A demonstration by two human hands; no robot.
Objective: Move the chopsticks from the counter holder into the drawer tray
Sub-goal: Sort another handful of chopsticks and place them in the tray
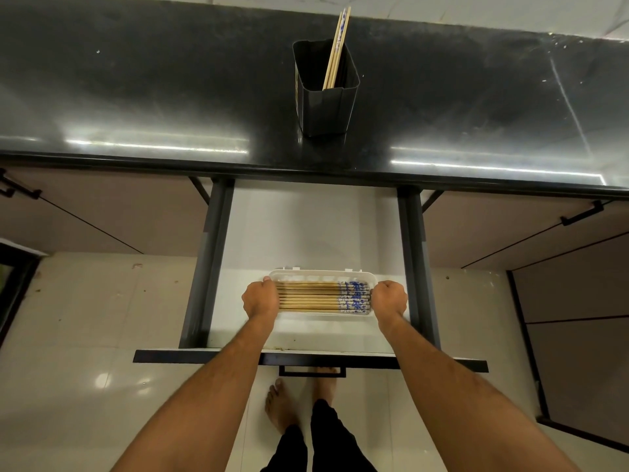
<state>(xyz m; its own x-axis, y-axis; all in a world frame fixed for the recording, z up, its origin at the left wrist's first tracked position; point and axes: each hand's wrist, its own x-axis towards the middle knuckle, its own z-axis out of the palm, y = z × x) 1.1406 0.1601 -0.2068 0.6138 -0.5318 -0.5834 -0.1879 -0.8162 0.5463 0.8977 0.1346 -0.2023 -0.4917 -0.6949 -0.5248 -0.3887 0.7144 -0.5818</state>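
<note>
A black holder stands on the dark counter with a few chopsticks leaning in it. Below it the drawer is pulled out. A white tray lies near the drawer's front, filled with several wooden chopsticks laid side by side, their blue-patterned ends to the right. My left hand is curled against the tray's left end, at the chopsticks' plain tips. My right hand is curled against the right end, at the patterned ends. The fingertips of both hands are hidden.
The black counter runs across the top. Dark drawer side rails stand left and right, with the drawer front and handle nearest me. Cabinet doors flank the drawer. My bare feet stand on the tiled floor below.
</note>
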